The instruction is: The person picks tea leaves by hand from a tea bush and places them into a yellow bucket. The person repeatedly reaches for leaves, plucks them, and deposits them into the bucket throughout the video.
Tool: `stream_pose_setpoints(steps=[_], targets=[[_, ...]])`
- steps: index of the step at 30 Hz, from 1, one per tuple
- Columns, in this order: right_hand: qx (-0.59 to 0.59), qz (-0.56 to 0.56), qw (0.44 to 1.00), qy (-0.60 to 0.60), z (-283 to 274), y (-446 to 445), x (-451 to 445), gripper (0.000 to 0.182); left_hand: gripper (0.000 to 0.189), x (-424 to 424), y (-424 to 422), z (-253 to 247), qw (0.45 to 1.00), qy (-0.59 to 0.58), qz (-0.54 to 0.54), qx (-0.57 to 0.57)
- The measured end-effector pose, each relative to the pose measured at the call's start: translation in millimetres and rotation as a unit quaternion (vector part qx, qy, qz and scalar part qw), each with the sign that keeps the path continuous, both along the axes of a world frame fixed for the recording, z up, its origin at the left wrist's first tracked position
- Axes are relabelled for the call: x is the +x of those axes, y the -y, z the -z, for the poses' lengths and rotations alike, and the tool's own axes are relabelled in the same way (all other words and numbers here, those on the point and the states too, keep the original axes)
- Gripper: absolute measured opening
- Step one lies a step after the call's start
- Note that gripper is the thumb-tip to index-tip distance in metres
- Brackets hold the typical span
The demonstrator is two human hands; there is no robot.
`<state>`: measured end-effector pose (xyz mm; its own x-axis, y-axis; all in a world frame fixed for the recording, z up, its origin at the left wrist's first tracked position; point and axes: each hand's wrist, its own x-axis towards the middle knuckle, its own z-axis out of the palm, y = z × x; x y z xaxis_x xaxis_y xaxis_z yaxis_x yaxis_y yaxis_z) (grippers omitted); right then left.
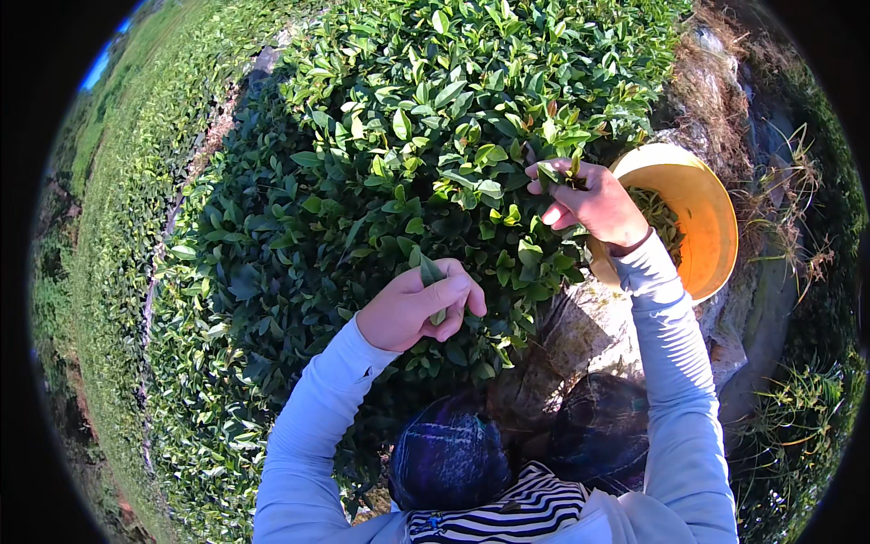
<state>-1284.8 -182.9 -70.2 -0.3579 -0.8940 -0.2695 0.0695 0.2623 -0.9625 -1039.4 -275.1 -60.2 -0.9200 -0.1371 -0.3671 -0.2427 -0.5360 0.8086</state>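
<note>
My left hand [425, 302] is closed around green leaves [431, 272], which stick out between the thumb and fingers, above the near part of a leafy bush [380, 163]. Up and to the right, my right hand [588, 200] pinches a few leaves [549, 174] at the bush's right edge. Just behind the right wrist stands an orange plastic bucket [707, 211], its mouth tilted towards the bush. Picked leaves [656, 211] lie inside it, partly hidden by my right hand and wrist.
Pale rocks [588, 326] lie below and beside the bucket. Dry grass [707, 95] covers the bank at the upper right, and tufts of long grass [795, 415] grow at the lower right. More rows of bushes [115, 272] run along the left. My knees [448, 452] are close to the bush.
</note>
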Motion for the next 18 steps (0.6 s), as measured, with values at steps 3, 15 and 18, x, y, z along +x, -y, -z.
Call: stream_pose_setpoints(steps=[3, 15, 18], targets=[[0.007, 0.034, 0.993, -0.117, 15.2, 11.3, -3.1, 0.026, 0.036, 16.5, -12.4, 8.0, 0.998, 0.038, 0.043, -0.029], [-0.120, -0.008, 0.789, -0.603, 31.6, 71.1, 15.2, 0.021, 0.028, 66.7, -21.5, -3.0, 0.990, 0.123, 0.024, -0.067], [-0.108, 0.027, 0.875, -0.471, 32.2, 58.5, 11.1, 0.019, 0.024, 72.9, -16.5, -11.5, 0.986, 0.137, 0.014, -0.091]])
